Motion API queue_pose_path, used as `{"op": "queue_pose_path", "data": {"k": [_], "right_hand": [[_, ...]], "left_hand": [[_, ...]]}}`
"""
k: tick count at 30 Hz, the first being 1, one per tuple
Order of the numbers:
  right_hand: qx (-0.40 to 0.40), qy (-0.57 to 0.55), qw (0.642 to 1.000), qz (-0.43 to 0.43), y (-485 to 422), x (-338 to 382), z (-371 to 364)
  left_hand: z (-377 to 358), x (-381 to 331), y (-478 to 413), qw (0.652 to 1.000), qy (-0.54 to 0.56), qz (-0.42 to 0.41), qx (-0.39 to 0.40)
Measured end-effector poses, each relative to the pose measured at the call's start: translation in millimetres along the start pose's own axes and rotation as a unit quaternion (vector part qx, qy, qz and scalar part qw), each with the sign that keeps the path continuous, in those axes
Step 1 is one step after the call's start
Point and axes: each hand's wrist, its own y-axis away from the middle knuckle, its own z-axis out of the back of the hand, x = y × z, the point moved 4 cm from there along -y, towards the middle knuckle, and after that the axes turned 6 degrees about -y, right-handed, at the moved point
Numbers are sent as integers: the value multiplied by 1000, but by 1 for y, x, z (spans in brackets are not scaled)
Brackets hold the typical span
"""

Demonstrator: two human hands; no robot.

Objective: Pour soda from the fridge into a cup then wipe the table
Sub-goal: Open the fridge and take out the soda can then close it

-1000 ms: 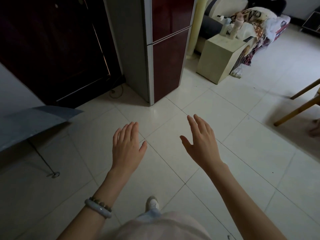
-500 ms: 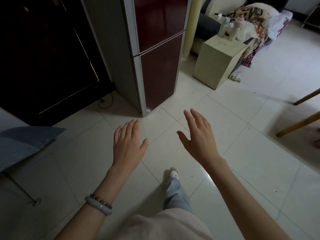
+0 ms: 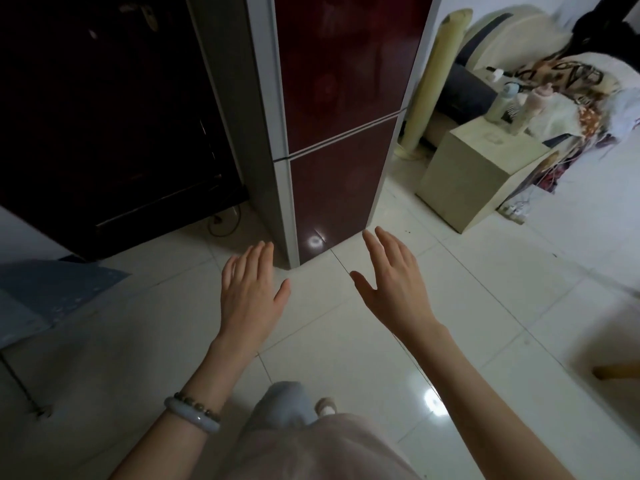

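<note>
The left hand and the right hand are hovering empty, fingers straight, before the tall dark-red fridge, which is closed. The soda is not showing. I think jerking the door is risking a shaken, foaming drink.

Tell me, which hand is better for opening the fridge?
Probably the right hand: it is empty, open and lined up with the red doors of the fridge. The left hand hangs nearer its grey side. No handle shows, so it's a guess.
</note>
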Motion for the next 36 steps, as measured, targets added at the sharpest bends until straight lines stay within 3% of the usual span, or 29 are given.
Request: {"op": "queue_pose_path", "data": {"k": [22,36], "right_hand": [[9,-19,994,111,-309,-55,-56],[1,-46,975,218,-426,-47,-68]], "left_hand": [[-40,18,-290,998,-29,45,-44],[-46,43,-367,992,-51,102,-58]]}}
